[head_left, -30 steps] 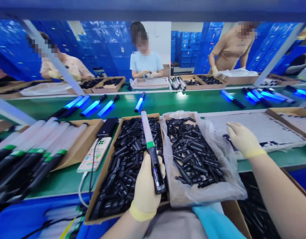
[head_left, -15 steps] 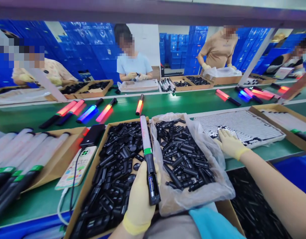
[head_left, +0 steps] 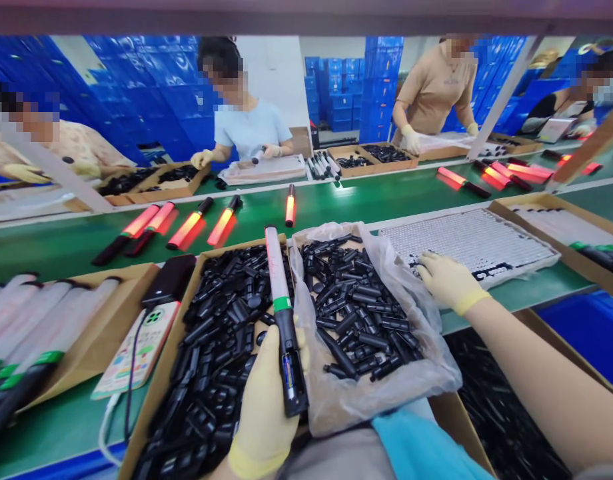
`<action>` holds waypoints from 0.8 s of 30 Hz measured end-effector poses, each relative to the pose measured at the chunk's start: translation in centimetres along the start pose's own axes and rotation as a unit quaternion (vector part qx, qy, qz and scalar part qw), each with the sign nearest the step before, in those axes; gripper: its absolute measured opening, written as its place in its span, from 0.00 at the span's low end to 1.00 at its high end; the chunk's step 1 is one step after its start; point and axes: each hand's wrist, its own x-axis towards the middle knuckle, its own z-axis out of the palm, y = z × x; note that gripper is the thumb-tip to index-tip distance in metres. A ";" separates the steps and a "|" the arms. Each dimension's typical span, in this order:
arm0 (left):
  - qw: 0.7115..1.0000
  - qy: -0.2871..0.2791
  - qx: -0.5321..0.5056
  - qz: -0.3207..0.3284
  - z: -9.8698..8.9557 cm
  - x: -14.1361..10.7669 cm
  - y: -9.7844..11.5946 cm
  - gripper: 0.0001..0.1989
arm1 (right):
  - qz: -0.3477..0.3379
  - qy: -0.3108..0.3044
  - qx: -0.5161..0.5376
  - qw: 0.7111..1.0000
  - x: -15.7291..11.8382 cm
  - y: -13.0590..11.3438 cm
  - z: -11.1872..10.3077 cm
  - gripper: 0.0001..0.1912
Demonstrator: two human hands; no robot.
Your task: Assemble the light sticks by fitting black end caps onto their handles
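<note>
My left hand, in a pale yellow glove, is wrapped round the black handle of a light stick. The stick stands tilted with its whitish tube up and a green ring at the middle. Its battery compartment faces me, uncovered, with a blue battery inside. My right hand, gloved too, rests at the near left part of a tray packed with small silvery-white round-ended pieces. Its fingers are stretched and slightly apart; their tips are partly hidden, and no held piece shows.
Black plastic parts fill a cardboard box and a plastic-lined box. More light sticks lie at the left, beside a power strip. Lit sticks lie on the green belt. Several co-workers sit or stand across it.
My right hand has drawn slightly left on the tray. The left hand still holds the stick. Blue lights on the belt have turned red-orange, and my view has shifted a little.
</note>
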 end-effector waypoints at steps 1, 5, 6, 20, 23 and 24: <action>1.000 -0.003 -0.006 -0.009 0.0 0.0 0.0 0.12 | -0.014 0.007 0.003 1.000 0.3 -0.3 0.0 0.27; 1.000 -0.014 0.004 -0.014 -0.3 0.1 0.2 0.11 | -0.053 -0.007 0.015 0.998 0.1 -0.4 0.9 0.29; 1.000 -0.016 0.003 -0.012 -0.4 0.2 0.3 0.10 | -0.048 -0.009 0.016 0.999 -0.3 -0.1 1.1 0.29; 0.999 -0.033 -0.008 -0.028 0.5 -0.3 0.4 0.12 | 0.002 -0.002 -0.016 1.000 1.9 1.2 -1.5 0.15; 0.998 -0.053 0.007 -0.038 0.2 -0.3 0.6 0.11 | -0.027 -0.019 -0.013 0.999 2.8 1.6 -1.8 0.12; 0.997 -0.063 0.015 -0.044 0.0 -0.3 0.7 0.10 | -0.037 -0.020 -0.010 0.999 3.0 2.0 -2.2 0.12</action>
